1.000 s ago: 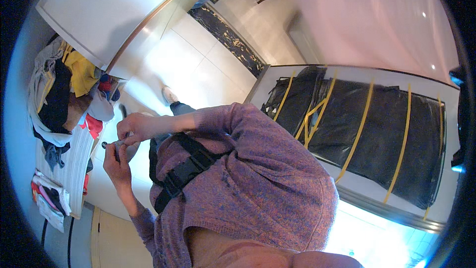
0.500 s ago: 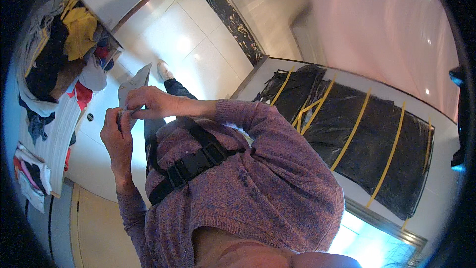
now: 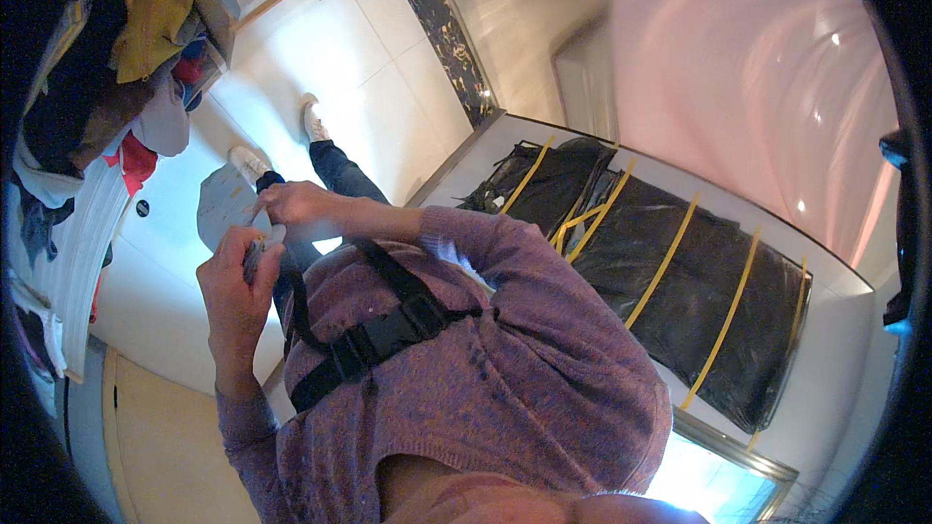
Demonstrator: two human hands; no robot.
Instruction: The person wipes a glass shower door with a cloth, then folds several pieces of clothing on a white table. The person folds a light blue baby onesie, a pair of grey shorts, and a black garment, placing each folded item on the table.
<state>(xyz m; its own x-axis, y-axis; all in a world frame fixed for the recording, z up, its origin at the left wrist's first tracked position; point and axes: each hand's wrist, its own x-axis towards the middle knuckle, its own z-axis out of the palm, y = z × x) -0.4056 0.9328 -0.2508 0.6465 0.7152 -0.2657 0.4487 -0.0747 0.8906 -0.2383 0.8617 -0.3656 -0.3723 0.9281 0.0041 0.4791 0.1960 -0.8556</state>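
In front of my body, both hands work close together on a pale, thin, sheet-like thing with small faint specks. Its wide part hangs beyond my fingers, over the floor near my shoes. My left hand is closed round a bunched end of it, the thumb pressed against the fingers. My right hand is bent over from the right, its fingers pinched at the edge just above my left fingertips. A small white flap sticks up between the hands. Whether the sheet is paper or plastic I cannot tell.
At the left, an open shelf holds heaped clothes, with a yellow garment on top and a red one hanging out. Black plastic-wrapped panels with yellow tape stand at the right. A pink curtain hangs behind them.
My hands have drawn slightly apart, showing the white flap between them. The pale sheet has swung lower and spread wider. My view has shifted, and a second shoe shows.
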